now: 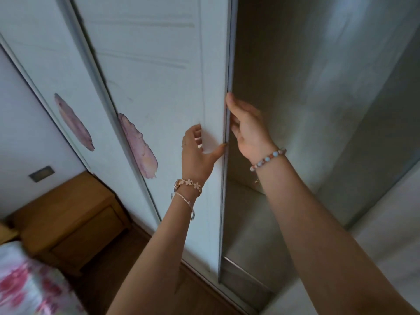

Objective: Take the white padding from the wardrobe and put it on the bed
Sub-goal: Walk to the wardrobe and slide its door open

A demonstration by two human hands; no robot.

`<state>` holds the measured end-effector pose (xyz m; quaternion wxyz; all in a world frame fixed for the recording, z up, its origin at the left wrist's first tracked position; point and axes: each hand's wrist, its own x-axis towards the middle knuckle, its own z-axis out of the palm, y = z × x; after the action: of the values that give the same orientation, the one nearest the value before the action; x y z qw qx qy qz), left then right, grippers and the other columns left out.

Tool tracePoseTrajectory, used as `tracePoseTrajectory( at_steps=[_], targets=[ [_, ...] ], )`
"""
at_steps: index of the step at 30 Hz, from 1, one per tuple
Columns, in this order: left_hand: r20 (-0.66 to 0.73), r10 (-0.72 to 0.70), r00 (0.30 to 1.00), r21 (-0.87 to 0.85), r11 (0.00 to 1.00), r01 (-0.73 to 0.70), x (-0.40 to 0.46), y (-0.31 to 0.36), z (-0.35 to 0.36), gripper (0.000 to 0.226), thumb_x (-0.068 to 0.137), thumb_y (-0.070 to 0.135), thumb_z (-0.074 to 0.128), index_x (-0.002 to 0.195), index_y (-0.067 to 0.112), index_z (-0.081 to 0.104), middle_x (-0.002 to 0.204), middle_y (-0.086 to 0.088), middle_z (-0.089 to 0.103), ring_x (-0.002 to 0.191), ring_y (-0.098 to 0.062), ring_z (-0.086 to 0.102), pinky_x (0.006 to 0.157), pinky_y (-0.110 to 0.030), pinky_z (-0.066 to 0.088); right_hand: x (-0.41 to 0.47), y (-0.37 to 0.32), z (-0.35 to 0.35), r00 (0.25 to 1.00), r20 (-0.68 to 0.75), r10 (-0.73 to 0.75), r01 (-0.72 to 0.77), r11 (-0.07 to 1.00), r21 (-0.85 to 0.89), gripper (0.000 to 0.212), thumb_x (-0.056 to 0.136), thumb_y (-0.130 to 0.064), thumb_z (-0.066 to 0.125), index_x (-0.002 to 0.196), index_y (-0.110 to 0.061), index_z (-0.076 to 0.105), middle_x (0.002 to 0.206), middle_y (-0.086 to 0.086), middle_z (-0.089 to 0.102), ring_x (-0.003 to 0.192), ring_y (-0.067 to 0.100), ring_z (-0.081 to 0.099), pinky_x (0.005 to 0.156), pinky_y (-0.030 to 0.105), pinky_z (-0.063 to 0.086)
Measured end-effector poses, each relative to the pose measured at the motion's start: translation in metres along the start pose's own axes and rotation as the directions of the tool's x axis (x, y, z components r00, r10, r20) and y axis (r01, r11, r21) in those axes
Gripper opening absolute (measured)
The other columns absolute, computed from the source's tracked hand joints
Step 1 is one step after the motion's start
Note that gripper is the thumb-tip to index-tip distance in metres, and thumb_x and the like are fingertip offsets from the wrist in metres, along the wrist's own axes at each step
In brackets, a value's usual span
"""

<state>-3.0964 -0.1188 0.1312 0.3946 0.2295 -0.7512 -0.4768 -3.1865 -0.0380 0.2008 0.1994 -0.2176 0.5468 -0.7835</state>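
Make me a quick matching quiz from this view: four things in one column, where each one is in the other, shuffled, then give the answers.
1. left hand
2. right hand
3. nightstand
4. floral bedding

A. bottom left corner
B. flat on the wardrobe door front
C. fingers curled round the door's edge
D. on the floor beside the wardrobe

Pairs: 1-B, 2-C, 3-D, 4-A

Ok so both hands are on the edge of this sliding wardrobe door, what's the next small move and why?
Probably slide the wardrobe door further left. The right hand curls round its edge and the left hand presses flat on its face, so both are set to push. The opening shows only bare interior; no white padding is visible yet.
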Motion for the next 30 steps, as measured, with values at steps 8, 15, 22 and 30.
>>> tracePoseTrajectory(
  at_steps=[8, 15, 22, 30],
  targets=[
    [-0.013, -0.038, 0.999, -0.017, 0.999, 0.038, 0.019, -0.012, -0.019, 0.075, 0.072, 0.028, 0.089, 0.133, 0.013, 0.049, 0.119, 0.000, 0.059, 0.102, -0.009, 0.059, 0.089, -0.019, 0.054, 0.016, 0.008, 0.022, 0.999, 0.038, 0.032, -0.032, 0.999, -0.015, 0.044, 0.071, -0.055, 0.077, 0.103, -0.024, 0.073, 0.126, -0.003, 0.069, 0.125, 0.023, 0.057, 0.111, 0.055, 0.038],
    [-0.023, -0.043, 0.999, -0.002, 0.999, 0.043, 0.044, -0.030, -0.033, 0.075, 0.072, 0.030, 0.089, 0.132, 0.014, 0.048, 0.118, 0.003, 0.058, 0.101, -0.002, 0.058, 0.089, -0.018, 0.053, 0.041, 0.021, 0.043, 0.999, 0.048, 0.020, -0.020, 1.000, -0.009, 0.025, 0.084, -0.046, 0.073, 0.095, -0.024, 0.074, 0.119, -0.001, 0.072, 0.120, 0.024, 0.061, 0.109, 0.053, 0.042],
    [-0.030, -0.044, 0.999, -0.012, 0.999, 0.044, 0.080, -0.054, -0.058, 0.070, 0.072, 0.029, 0.089, 0.129, 0.018, 0.048, 0.113, 0.011, 0.058, 0.102, -0.001, 0.058, 0.080, -0.009, 0.051, 0.072, 0.040, 0.077, 0.997, 0.073, 0.026, -0.028, 0.999, 0.026, 0.018, 0.083, -0.040, 0.076, 0.089, -0.024, 0.074, 0.112, -0.002, 0.075, 0.117, 0.022, 0.063, 0.109, 0.051, 0.043],
    [-0.067, -0.076, 0.995, -0.081, 0.994, 0.070, 0.119, -0.080, -0.090, 0.068, 0.074, 0.021, 0.088, 0.131, 0.016, 0.051, 0.122, -0.001, 0.062, 0.112, -0.013, 0.060, 0.094, -0.024, 0.054, 0.106, 0.058, 0.127, 0.997, 0.075, -0.016, 0.013, 0.999, 0.037, 0.010, 0.085, -0.033, 0.077, 0.086, -0.024, 0.073, 0.097, -0.006, 0.076, 0.101, 0.012, 0.069, 0.093, 0.032, 0.052]
  ],
)
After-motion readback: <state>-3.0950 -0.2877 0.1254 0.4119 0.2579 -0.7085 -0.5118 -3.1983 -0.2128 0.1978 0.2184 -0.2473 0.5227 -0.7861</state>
